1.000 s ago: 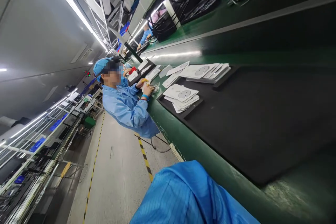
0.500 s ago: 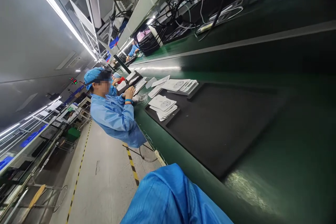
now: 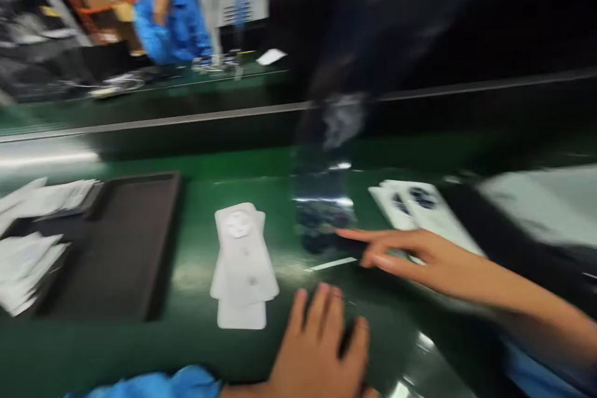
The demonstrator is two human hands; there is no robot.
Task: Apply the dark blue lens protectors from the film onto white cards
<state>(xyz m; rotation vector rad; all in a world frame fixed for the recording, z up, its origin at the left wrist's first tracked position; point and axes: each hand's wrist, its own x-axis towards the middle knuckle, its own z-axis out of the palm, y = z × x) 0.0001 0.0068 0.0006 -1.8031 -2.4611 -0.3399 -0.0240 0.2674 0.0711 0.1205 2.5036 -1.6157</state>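
Observation:
The picture is blurred by motion. My left hand [image 3: 321, 348] lies flat on the green bench top [image 3: 186, 348] near its front edge, fingers slightly apart, holding nothing. My right hand [image 3: 410, 258] reaches in from the right with fingers stretched out, its tips next to a dark shiny piece [image 3: 321, 224] and a thin white strip [image 3: 333, 263]. A small stack of white plates [image 3: 242, 264] lies just left of my left hand. Two white plates with dark round marks [image 3: 415, 205] lie behind my right hand.
A black tray [image 3: 130, 242] sits at the left, with stacks of white plates [image 3: 28, 261] on its left part. A large white shape [image 3: 536, 205] is at the right. Across the bench stands a person in a blue coat [image 3: 172, 18], beside dark equipment [image 3: 298, 18].
The view has swung from looking left along the line and a seated co-worker to facing the bench. Both my hands have come into view over the green surface.

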